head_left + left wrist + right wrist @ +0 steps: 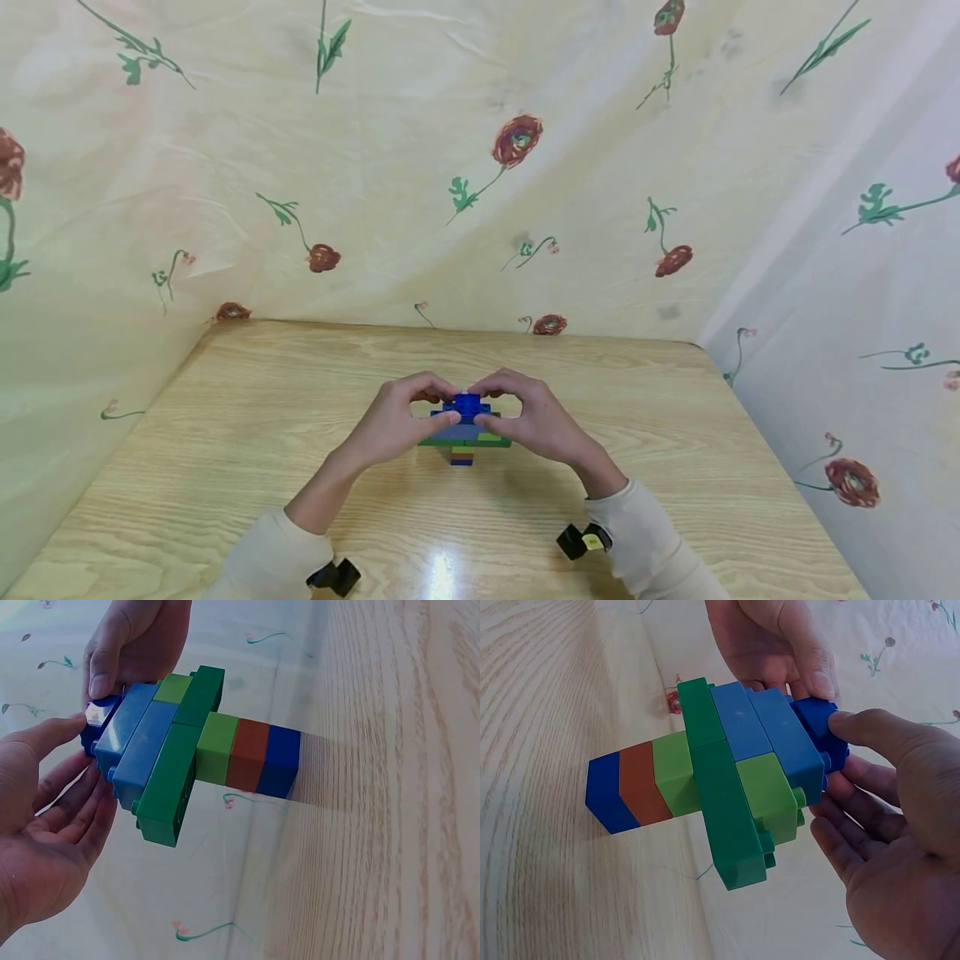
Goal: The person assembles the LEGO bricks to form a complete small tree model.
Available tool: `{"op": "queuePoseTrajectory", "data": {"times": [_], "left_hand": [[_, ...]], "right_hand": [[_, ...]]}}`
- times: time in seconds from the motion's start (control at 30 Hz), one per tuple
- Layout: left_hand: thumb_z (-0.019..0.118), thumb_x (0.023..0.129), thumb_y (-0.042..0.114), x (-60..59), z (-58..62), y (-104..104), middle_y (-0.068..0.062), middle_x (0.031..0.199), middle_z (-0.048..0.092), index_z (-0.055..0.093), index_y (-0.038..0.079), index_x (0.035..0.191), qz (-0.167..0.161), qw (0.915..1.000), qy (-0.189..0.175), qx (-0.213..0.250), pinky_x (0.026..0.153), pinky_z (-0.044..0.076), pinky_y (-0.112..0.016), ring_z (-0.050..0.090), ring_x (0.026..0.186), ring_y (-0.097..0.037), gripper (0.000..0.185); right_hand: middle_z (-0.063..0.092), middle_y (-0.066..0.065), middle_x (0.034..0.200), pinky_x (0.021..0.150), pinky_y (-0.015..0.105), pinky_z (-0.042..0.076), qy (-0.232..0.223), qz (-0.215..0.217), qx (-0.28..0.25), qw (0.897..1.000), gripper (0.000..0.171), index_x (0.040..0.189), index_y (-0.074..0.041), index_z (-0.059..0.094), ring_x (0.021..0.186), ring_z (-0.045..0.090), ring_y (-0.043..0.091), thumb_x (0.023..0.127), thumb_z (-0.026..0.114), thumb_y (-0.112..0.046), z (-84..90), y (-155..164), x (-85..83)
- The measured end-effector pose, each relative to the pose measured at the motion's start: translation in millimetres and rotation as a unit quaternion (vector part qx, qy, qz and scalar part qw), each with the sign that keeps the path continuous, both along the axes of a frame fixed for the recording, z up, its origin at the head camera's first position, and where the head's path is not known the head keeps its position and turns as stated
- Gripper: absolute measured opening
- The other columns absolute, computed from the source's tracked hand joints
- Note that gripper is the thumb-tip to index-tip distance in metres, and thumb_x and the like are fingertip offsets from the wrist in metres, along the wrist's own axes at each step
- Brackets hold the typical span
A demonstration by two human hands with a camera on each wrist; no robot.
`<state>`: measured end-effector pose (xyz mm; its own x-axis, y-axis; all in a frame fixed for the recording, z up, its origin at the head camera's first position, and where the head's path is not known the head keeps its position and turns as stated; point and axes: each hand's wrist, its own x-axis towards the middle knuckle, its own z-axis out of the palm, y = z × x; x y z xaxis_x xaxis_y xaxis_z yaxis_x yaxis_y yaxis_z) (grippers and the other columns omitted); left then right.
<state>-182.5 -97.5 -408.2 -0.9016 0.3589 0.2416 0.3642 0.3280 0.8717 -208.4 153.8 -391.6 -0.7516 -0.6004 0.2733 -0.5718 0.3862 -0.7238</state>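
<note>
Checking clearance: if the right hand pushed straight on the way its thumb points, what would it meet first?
Probably the dark blue top brick, which the right hand already touches; beyond it, the left hand.

From the head view, the left hand and right hand cover both ends of the brick tower, so its green layer shows only in the middle. The dark blue top brick is half hidden by fingertips, and its studs are too small to count. In the wrist views both palms run off the picture's near edge. Both forearms leave the head view at its near edge, sleeves cut short.
</note>
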Motion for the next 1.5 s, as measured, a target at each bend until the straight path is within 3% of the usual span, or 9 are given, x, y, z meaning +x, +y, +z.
{"op": "queuePoseTrajectory", "data": {"times": [0.4, 0.67, 0.9, 1.13, 1.5], "left_hand": [[0.077, 0.094, 0.023, 1.3, 1.2, 0, 0.001, 0.118, 0.074, 0.072, 0.019, 0.118, 0.002, 1.0, -0.008, 0.0, 0.107, 0.049, -0.06, 0.066, 0.11, -0.021, 0.025], [0.077, 0.095, 0.023, 0.8, 2.0, 0, 0.002, 0.118, 0.074, 0.072, 0.018, 0.118, 0.002, 0.9999, -0.006, -0.009, 0.106, 0.051, -0.051, 0.067, 0.11, -0.018, 0.025], [0.076, 0.095, 0.023, 1.2, 1.8, 0, 0.003, 0.118, 0.073, 0.072, 0.019, 0.119, 0.001, 0.9999, -0.003, -0.012, 0.105, 0.053, -0.046, 0.067, 0.108, -0.016, 0.025], [0.076, 0.095, 0.025, 1.2, 0.5, 0, 0.002, 0.118, 0.073, 0.071, 0.019, 0.119, -0.003, 1.0, -0.005, -0.008, 0.106, 0.052, -0.05, 0.067, 0.109, -0.018, 0.025], [0.076, 0.095, 0.026, 1.1, -0.4, 1, 0.002, 0.118, 0.073, 0.071, 0.02, 0.119, -0.007, 1.0, -0.006, -0.001, 0.106, 0.052, -0.05, 0.067, 0.109, -0.019, 0.025]], "right_hand": [[0.072, -0.003, 0.119, 0.101, 0.033, 0.054, -0.015, -0.013, -0.016, 1.0, 0.031, 0.122, -0.018, 0.071, 0.111, 0.066, 0.017, 0.093, 0.079, -0.018, -3.7, 0, 1.9], [0.072, -0.003, 0.12, 0.101, 0.035, 0.054, -0.018, -0.014, -0.02, 1.0, 0.03, 0.123, -0.018, 0.071, 0.112, 0.066, 0.017, 0.093, 0.078, -0.018, -6.4, 0, 1.7], [0.071, -0.002, 0.12, 0.102, 0.047, 0.055, -0.027, -0.014, -0.028, 0.999, 0.03, 0.123, -0.018, 0.071, 0.113, 0.066, 0.017, 0.094, 0.077, -0.018, -8.2, 1, 2.4], [0.071, -0.003, 0.121, 0.101, 0.033, 0.054, -0.028, -0.018, -0.03, 0.999, 0.029, 0.123, -0.019, 0.071, 0.112, 0.066, 0.016, 0.094, 0.077, -0.02, -9.7, 1, 3.1], [0.071, -0.003, 0.12, 0.101, 0.032, 0.053, -0.027, -0.016, -0.036, 0.999, 0.028, 0.122, -0.019, 0.071, 0.112, 0.066, 0.017, 0.095, 0.076, -0.02, -10.5, 1, 4.1]]}}
